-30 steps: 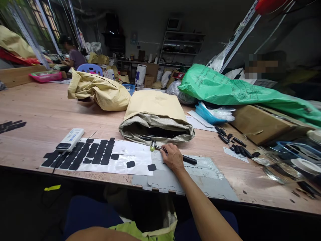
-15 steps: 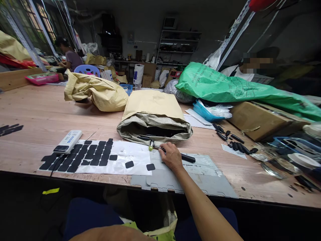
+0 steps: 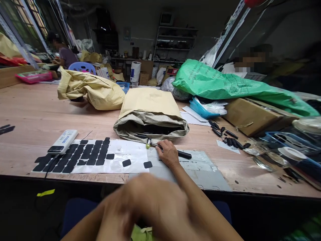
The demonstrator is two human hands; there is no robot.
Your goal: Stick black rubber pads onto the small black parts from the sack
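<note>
My right hand (image 3: 168,153) is closed round the metal shaft of a small hammer (image 3: 185,154). The hammer lies across a grey mat (image 3: 208,179), its black handle pointing right and its head, with a yellowish face, pointing left. My left hand (image 3: 152,204) looms blurred and very near the camera, so its fingers cannot be made out. Just beyond the hammer, a paper-covered woven sack (image 3: 151,102) lies with its mouth open towards me and dark items inside. Left of the mat, a white sheet (image 3: 135,152) carries rows of black rounded-square pads (image 3: 92,155), several of them loose.
A white device (image 3: 64,140) with a cable overlaps the pads. Black handle-like pieces (image 3: 232,142) lie to the right, near a cardboard box (image 3: 250,117) and a green sack (image 3: 213,82). A second tan sack (image 3: 97,92) lies behind. Two people sit farther back.
My left hand has risen from the bottom edge into the foreground. My right hand stays on the hammer. The whole view has shifted slightly, with things now a little further left.
</note>
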